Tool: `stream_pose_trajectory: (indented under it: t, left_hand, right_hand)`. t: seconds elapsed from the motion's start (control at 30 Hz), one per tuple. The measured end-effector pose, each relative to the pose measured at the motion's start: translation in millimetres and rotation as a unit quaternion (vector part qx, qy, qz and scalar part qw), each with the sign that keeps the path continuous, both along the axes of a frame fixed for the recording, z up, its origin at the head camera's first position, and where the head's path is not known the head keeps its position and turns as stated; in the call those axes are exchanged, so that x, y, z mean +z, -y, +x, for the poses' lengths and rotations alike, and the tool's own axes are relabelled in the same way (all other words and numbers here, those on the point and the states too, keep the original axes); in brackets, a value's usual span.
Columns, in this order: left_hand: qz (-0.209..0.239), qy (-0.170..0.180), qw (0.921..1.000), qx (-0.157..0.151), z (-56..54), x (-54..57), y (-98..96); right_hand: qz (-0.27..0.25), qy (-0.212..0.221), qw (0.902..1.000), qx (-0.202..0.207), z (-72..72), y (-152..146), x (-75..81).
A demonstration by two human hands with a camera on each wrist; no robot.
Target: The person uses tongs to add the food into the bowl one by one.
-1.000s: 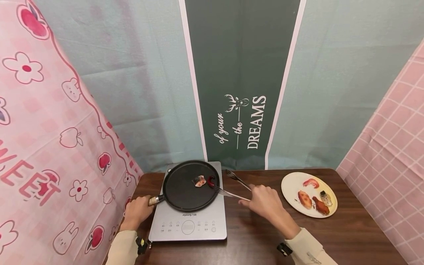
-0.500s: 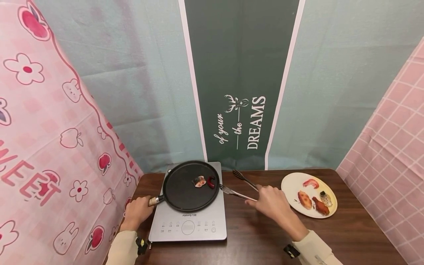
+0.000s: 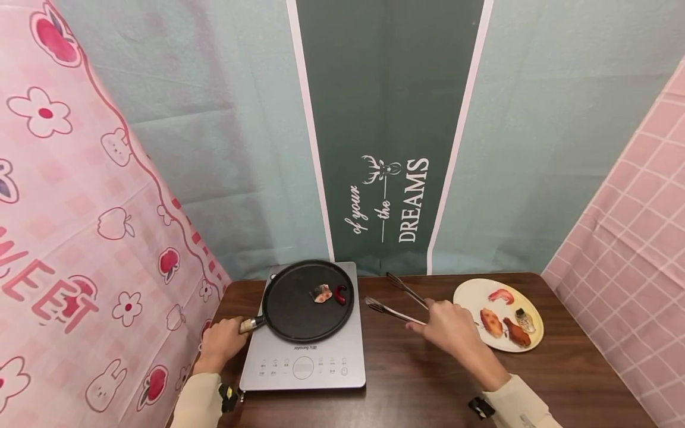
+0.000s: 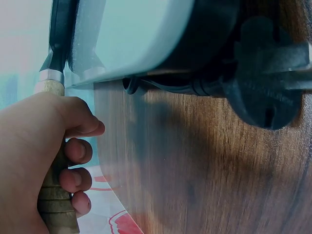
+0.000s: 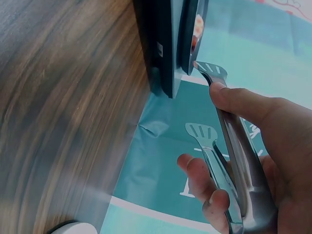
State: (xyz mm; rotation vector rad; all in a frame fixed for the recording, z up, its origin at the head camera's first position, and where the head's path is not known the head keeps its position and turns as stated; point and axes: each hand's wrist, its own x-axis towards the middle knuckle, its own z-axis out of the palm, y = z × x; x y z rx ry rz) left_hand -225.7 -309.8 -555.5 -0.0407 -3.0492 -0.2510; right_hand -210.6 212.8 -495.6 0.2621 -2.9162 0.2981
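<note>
My left hand (image 3: 222,343) grips the wooden handle (image 4: 57,195) of a round black frying pan (image 3: 299,315), its fingers curled round it in the left wrist view. The pan sits on a silver induction cooktop (image 3: 257,371). Inside the pan lie a piece of fish (image 3: 321,293) and a red chili pepper (image 3: 340,295), side by side at its right. My right hand (image 3: 452,330) holds metal tongs (image 5: 239,161), thumb on one arm and fingers round the other. The tongs' slotted tips stand apart with nothing between them, right of the pan.
A cream plate (image 3: 471,291) on the right bears a shrimp (image 3: 501,295), a drumstick (image 3: 517,334) and other food pieces. A plug (image 4: 265,73) and cord lie beside the cooktop on the wooden table (image 3: 407,386). Cloth curtains (image 3: 257,178) enclose the back and sides.
My right hand has drawn the tongs rightward, off the pan and away from the chili pepper, which stays in the pan. My left hand keeps its hold on the handle.
</note>
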Motion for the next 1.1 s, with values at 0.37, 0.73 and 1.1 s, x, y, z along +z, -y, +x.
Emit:
stream_pose_trajectory:
  t: [0.37,0.73,1.1]
  left_hand:
    - [-0.001,0.003,1.0000,0.003,-0.2,-1.2,-0.8]
    - [-0.001,0.001,1.0000,0.002,-0.6,-1.0,-1.0]
    - [0.001,0.000,1.0000,0.006,-0.9,-1.8,-0.6]
  right_hand:
    - [-0.007,0.003,0.9999,-0.010,-0.1,-12.8,-0.1]
    - [-0.004,0.001,0.9997,-0.024,2.1,-32.7,-2.6]
    - [-0.006,0.001,0.9994,-0.033,7.0,-51.4,-2.9]
